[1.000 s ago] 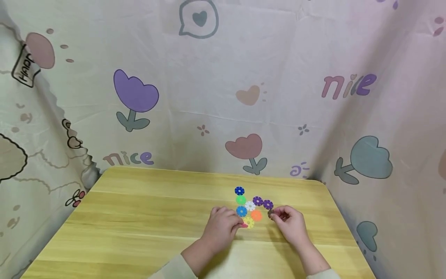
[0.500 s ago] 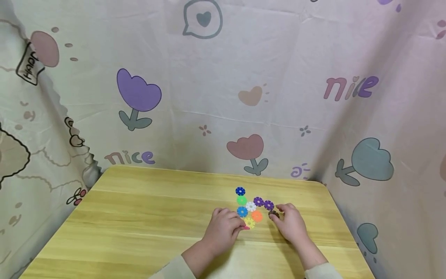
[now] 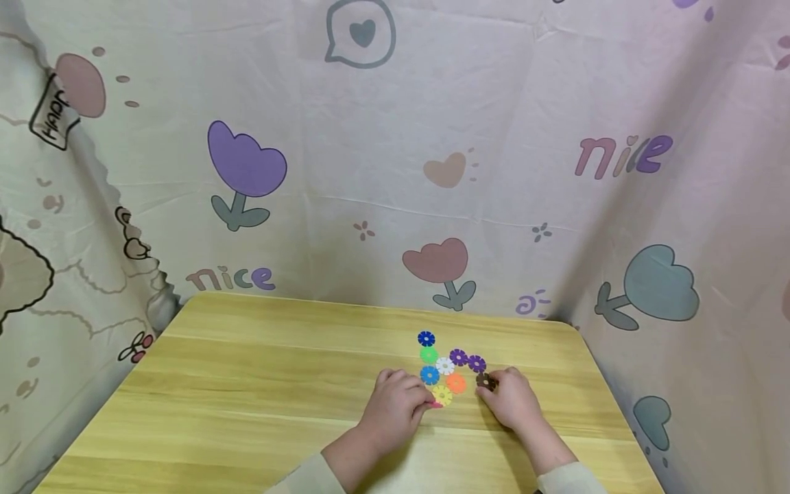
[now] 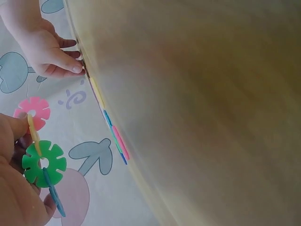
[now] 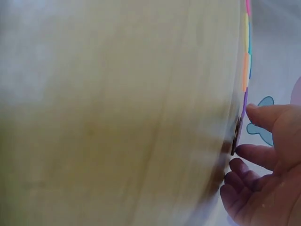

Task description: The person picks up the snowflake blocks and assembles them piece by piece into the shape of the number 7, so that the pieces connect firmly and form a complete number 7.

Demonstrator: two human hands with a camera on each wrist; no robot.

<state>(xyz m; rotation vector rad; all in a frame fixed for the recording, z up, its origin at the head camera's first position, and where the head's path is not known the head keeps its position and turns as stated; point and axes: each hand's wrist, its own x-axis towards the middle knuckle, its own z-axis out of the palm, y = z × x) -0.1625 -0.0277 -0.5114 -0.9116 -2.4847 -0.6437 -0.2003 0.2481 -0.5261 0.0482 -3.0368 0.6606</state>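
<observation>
My left hand pinches a chain of notched plastic discs. In the left wrist view the chain shows a pink disc, a yellow disc edge-on, a green disc and a blue disc; in the head view the fingers hide most of it. My right hand holds a dark brown disc by its edges at the table, thumb and index finger on either side. Joined flat discs lie between the hands, including purple, white, orange and yellow ones.
A wooden table carries the discs. Green, dark blue and light blue discs form the left side of the group. A patterned curtain hangs behind the table and along both sides.
My right fingers spread apart around the brown disc half a second ago and are now closer on it. The disc shows more fully than a second ago. My left hand stays nearly still.
</observation>
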